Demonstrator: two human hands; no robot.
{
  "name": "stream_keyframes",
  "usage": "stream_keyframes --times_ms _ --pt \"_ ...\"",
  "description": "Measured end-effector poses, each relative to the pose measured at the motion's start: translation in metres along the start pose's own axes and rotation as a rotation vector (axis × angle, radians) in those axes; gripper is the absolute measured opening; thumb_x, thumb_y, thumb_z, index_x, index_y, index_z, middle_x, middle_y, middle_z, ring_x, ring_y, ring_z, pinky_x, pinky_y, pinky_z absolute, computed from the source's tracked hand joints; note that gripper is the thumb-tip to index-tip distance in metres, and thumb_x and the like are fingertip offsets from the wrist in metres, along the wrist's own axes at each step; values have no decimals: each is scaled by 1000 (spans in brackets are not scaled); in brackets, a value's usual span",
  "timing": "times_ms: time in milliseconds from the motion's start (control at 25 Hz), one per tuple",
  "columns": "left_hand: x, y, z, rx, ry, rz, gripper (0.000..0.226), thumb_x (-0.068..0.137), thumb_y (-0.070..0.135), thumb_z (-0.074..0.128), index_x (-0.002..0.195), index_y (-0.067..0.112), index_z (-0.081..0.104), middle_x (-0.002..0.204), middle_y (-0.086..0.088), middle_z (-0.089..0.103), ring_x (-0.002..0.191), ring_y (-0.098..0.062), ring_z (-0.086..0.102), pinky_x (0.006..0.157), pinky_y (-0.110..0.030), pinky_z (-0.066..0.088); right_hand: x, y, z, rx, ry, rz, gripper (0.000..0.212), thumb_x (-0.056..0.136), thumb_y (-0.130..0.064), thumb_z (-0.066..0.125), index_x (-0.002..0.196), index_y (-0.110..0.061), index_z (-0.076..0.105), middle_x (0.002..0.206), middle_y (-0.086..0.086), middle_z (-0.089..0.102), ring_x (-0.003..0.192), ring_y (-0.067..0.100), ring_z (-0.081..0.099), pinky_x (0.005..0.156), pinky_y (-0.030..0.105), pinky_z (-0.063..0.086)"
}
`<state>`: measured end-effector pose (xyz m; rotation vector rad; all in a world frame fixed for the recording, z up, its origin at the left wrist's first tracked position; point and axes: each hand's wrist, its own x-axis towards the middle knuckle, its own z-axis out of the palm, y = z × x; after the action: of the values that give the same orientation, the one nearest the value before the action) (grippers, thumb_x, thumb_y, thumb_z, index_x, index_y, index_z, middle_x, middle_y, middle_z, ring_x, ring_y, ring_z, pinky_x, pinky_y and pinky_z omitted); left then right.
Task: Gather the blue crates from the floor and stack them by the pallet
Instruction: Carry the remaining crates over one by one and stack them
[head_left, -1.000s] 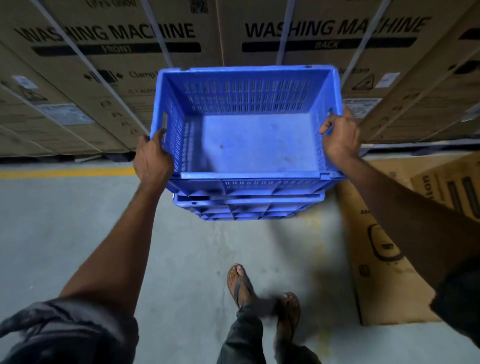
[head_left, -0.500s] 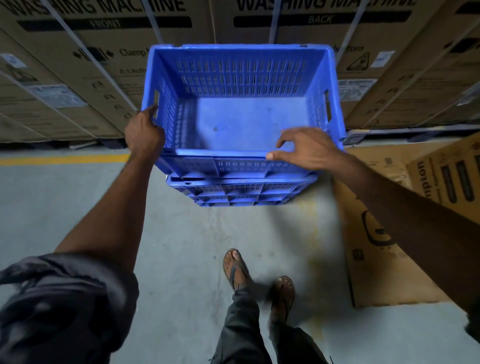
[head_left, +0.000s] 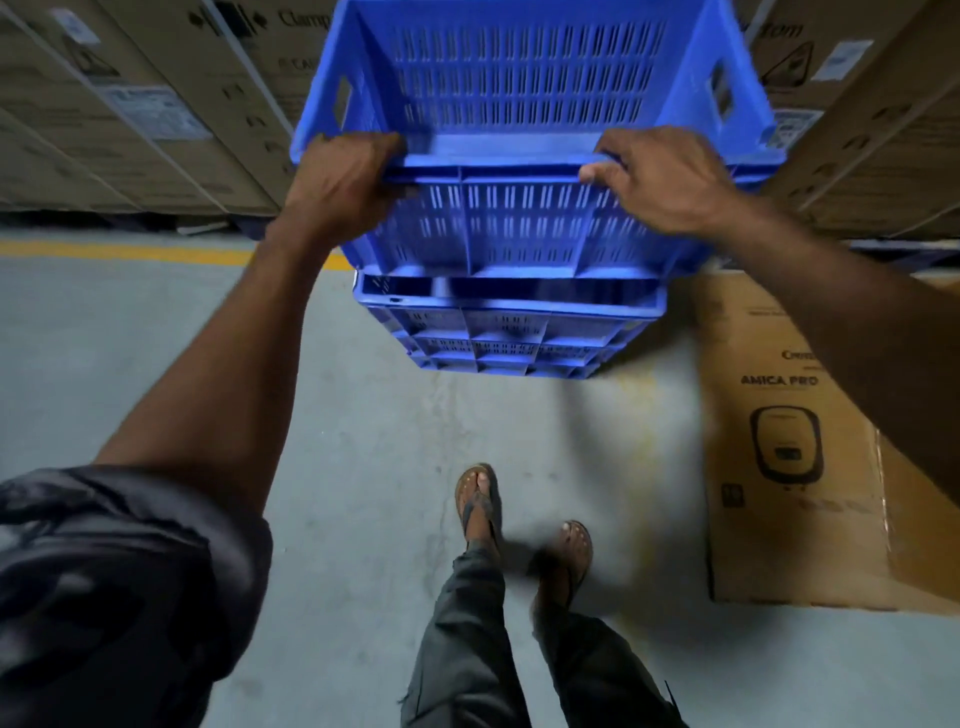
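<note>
**Both hands on the near rim of the top blue crate**

The left hand (head_left: 345, 179) reaches forward on a nearly straight arm and curls over the near rim of the top blue crate (head_left: 524, 88) at its left corner, fingers wrapped under the lip and clenched on it. The right hand (head_left: 662, 179) comes in from the right on a bent arm, palm down, and lies over the same rim toward the right corner; its fingers (head_left: 602, 169) hook over the edge and grasp the crate. This crate tilts with its open mouth toward the camera and sits above the lower blue crates (head_left: 506, 332), which stand stacked on the grey floor (head_left: 363, 415) right in front of a wall of large cardboard cartons (head_left: 156, 109).

Whether the top crate's base touches the crate beneath cannot be told; a dark gap shows along the near edge. The crate's far rim is cut off by the top of the picture, and its floor is hidden behind the near wall. A flat printed carton (head_left: 779, 441) lies just right of the stack, partly covered by the right forearm. Motion blur softens the carton lettering and the sandalled feet (head_left: 519, 514).
</note>
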<state>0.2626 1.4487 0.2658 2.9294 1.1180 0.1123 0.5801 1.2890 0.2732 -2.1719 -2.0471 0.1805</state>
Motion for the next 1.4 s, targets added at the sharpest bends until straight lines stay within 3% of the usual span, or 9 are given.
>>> stream_keyframes --times_ms 120,240,400,600,800,960,1240,1400 --pt "-12 3 19 5 67 0 28 93 40 60 103 15 52 102 -14 64 100 -38 56 80 -49 38 -4 -12 11 -95 -102 -50 62 86 -58 69 124 -12 51 98 21 63 89 43 60 66 39 35" --pt "-32 7 41 30 61 -1 26 93 36 59 108 17 53 106 -11 63 101 -35 54 81 -48 37 -9 -28 35 -179 -161 -11 46 77 -29 83 106 -10 53 95 24 64 90 44 61 62 39 34" --pt "-47 15 57 65 102 -45 25 93 28 60 115 20 53 109 -9 61 103 -35 54 83 -47 37 -19 -39 53 -94 -100 80 40 78 -22 83 90 -13 47 81 19 60 80 40 60 60 37 35" --pt "-27 27 44 66 72 38 29 95 21 62 121 13 50 116 -15 58 107 -39 53 84 -51 39 -20 -43 37 -7 -90 101 39 77 -20 85 89 -9 50 79 17 56 77 36 55 61 36 33" --pt "-28 29 48 71 83 68 29 97 21 60 122 17 48 115 -14 57 107 -38 51 83 -51 40 -24 -41 35 -13 -35 76 23 76 1 71 91 -12 58 87 18 62 83 39 59 66 43 48" --pt "-41 26 66 59 54 80 26 97 21 60 120 18 49 115 -13 56 105 -38 51 83 -50 40 -36 -49 63 -49 -28 116 26 73 7 65 90 -11 56 84 19 59 81 40 58 62 38 40" --pt "-47 27 70 9 14 49 20 95 24 63 111 14 55 105 -14 62 100 -38 57 82 -47 41 -41 -52 70 -137 -71 95 18 84 -8 69 91 -11 52 81 17 58 77 38 56 64 37 37" --pt "-45 29 72 30 3 -8 20 94 24 65 108 13 55 101 -14 64 96 -39 58 82 -47 40 -42 -59 71 -194 -42 134 23 82 1 65 91 -11 47 73 15 54 67 33 48 61 37 36"
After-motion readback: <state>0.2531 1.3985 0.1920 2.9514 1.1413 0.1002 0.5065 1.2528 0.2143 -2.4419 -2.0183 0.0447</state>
